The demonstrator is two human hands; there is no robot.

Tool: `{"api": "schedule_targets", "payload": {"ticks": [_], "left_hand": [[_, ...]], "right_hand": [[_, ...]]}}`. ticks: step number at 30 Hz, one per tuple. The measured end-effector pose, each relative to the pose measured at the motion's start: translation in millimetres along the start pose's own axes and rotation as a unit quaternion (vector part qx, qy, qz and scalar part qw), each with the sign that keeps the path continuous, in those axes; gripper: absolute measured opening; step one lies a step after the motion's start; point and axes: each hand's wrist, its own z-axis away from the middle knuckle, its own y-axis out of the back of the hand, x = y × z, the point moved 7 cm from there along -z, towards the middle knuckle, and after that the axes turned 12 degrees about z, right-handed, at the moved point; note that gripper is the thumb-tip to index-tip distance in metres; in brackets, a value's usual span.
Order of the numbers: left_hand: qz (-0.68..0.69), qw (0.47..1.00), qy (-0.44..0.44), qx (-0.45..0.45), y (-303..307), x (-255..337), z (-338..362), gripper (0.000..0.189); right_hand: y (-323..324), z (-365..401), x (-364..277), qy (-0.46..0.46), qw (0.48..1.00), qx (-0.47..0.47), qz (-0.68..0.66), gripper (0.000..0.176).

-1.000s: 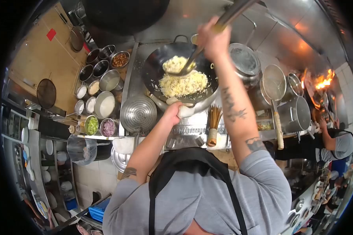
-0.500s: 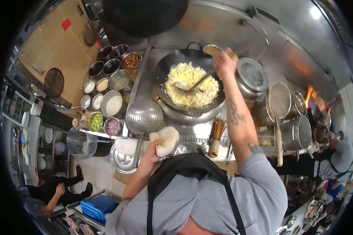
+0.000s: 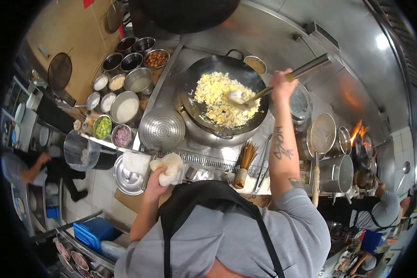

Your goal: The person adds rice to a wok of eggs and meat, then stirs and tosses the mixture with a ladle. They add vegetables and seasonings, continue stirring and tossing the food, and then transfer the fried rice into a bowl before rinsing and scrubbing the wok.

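Presently: right hand (image 3: 282,86), fingers wrapped round ladle (image 3: 259,94) handle, bowl resting in fried rice (image 3: 213,95) inside the wok (image 3: 195,76). Left hand (image 3: 156,179), fingers clenched on white cloth (image 3: 172,165), in front of the wok, apart.

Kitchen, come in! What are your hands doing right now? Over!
Right hand gripping ladle, bowl in the rice in the wok. Left hand holding white cloth, off the wok. Strainer sits beside wok, clear of ladle. Over.

Steel ladle (image 3: 262,92) slanted, bowl in yellow fried rice (image 3: 215,98), black wok (image 3: 195,74), crumpled white cloth (image 3: 171,166) well apart.
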Motion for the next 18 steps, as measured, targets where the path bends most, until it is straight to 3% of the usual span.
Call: {"api": "schedule_targets", "payload": {"ticks": [1,2,5,7,9,11,12,15,16,18], "left_hand": [[-0.001,1.0,-0.006,0.003,4,0,2,0.046],[-0.005,1.0,-0.011,0.0,2,0,-2,0.046],[-0.043,0.999,-0.022,-0.008,-10,4,-9,0.047],[-0.038,0.999,-0.021,-0.004,-30,8,9,0.049],[-0.024,0.999,-0.029,-0.002,-14,14,4,0.048],[-0.031,0.999,-0.028,-0.016,-16,18,-2,0.047],[-0.042,0.998,-0.028,-0.022,-22,18,-2,0.046],[-0.046,0.998,-0.031,-0.037,-31,17,8,0.044],[-0.034,0.998,-0.029,-0.048,-33,16,4,0.043],[0.0,0.999,-0.018,-0.04,-33,6,9,0.041]], "right_hand": [[-1,13,13,-0.025,1.0,0.015,-0.011,0.028],[-9,8,16,-0.047,0.995,-0.03,-0.078,0.026],[-46,47,-53,-0.04,0.994,-0.103,-0.02,0.025],[-51,83,-68,0.014,0.974,-0.226,0.007,0.025],[-14,58,-23,-0.026,0.988,-0.103,0.114,0.026],[18,12,-18,-0.027,0.999,-0.022,0.019,0.025],[34,1,-20,0.019,0.999,0.051,-0.001,0.024],[33,18,25,0.014,0.99,0.135,-0.044,0.021],[4,19,17,0.001,0.996,0.057,-0.071,0.023],[-45,12,-8,-0.007,0.998,-0.005,-0.066,0.025]]}}
